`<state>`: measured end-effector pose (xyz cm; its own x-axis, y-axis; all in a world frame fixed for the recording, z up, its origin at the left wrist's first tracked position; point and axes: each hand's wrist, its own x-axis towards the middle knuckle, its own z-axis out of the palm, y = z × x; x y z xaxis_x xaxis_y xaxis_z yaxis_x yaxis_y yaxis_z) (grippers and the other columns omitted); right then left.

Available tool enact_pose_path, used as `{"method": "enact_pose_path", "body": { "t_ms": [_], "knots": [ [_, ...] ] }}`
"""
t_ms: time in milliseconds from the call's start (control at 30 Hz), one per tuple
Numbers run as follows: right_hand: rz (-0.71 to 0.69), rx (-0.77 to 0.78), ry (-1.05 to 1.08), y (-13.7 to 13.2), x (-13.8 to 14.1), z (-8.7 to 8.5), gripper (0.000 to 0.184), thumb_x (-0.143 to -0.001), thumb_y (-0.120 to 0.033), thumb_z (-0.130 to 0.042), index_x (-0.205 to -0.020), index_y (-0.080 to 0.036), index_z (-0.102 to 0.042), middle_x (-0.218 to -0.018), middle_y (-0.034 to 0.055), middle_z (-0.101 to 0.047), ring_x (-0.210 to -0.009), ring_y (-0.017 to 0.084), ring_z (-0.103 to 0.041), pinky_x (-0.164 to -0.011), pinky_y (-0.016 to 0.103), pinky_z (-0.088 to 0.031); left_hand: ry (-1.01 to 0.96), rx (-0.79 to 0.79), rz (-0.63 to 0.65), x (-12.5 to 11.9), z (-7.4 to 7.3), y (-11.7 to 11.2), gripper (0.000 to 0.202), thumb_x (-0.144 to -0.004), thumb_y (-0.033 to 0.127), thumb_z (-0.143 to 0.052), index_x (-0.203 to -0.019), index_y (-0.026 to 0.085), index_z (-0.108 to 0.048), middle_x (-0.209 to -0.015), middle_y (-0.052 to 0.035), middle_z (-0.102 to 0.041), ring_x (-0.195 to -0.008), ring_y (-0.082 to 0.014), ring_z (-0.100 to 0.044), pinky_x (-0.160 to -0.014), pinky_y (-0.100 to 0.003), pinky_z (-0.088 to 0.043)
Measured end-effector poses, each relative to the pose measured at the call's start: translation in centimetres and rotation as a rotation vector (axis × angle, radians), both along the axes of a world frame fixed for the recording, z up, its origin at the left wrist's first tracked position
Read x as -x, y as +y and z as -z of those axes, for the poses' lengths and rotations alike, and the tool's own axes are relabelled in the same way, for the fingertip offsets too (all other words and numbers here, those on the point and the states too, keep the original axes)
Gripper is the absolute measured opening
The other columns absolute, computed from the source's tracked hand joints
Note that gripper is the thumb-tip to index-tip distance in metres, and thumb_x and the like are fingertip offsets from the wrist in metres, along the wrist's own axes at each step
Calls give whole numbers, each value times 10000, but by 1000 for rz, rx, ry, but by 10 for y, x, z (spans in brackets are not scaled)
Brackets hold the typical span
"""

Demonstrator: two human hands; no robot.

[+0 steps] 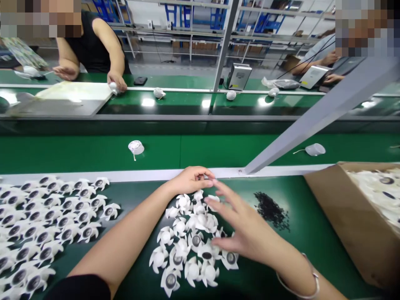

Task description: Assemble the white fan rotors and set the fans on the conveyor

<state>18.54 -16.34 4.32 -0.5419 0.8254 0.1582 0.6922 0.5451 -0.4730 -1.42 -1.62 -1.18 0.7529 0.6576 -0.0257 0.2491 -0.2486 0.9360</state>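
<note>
My left hand (193, 180) is at the far edge of a loose pile of small white fan wheels (181, 248), near the white rail. Its fingers are loosely bent, with a gap to the thumb and no object visible between them. My right hand (239, 221) is over the right side of the pile, fingers spread, palm toward the wheels. The fingertips of both hands come close together; whether they touch I cannot tell. Some wheels in the pile show dark round centres, others their white domed side. A few are partly hidden beneath my right hand.
Rows of fan wheels (43, 216) lie at left. Small black pieces (271, 210) are heaped right of my hand, beside a cardboard box (346, 233) of white parts. A slanted metal post (300, 121) rises from the rail. White cups (136, 147) lie on the green belt; two people sit opposite.
</note>
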Motion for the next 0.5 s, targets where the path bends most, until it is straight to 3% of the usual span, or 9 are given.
{"method": "enact_pose_path", "body": {
  "t_ms": [100, 233, 333, 400, 500],
  "knots": [
    [257, -93, 71, -8, -35, 7, 513, -898, -271, -640, -1385, -253, -481, -1540, 155, -330, -1203, 267, -566, -957, 439, -543, 40, -5, 115, 6, -9, 3, 399, -817, 433, -723, -1127, 183, -722, -1010, -50, -704, -791, -142, -609, -671, -229, -449],
    [532, -221, 23, -27, -77, 23, 276, -918, -258, -618, -1191, -220, -621, -1201, 111, -583, -1025, 233, -636, -836, 373, -569, 67, -121, 269, 6, -25, -1, 401, -819, 405, -730, -1178, 230, -708, -1201, -46, -678, -1073, -220, -621, -891, -310, -472],
    [588, -238, -20, -42, -93, 36, 164, -921, -236, -617, -1077, -210, -658, -1027, 77, -622, -956, 220, -637, -825, 365, -552, 104, -199, 348, 0, -34, -12, 510, -818, 410, -735, -1296, 255, -646, -1290, -49, -638, -1202, -257, -583, -1030, -380, -419],
    [573, -229, -26, -49, -97, 44, 117, -919, -216, -622, -1030, -205, -660, -978, 68, -622, -949, 217, -625, -828, 363, -536, 172, -219, 396, -7, -37, -20, 534, -840, 401, -721, -1350, 293, -606, -1353, -52, -599, -1235, -268, -560, -1028, -389, -422],
    [551, -221, -16, -52, -98, 52, 96, -917, -194, -628, -1009, -191, -658, -961, 68, -615, -917, 209, -605, -807, 357, -522, 213, -199, 442, -15, -35, -27, 412, -888, 367, -683, -1296, 316, -649, -1336, -52, -617, -1201, -250, -575, -968, -356, -457]
  ]
}}
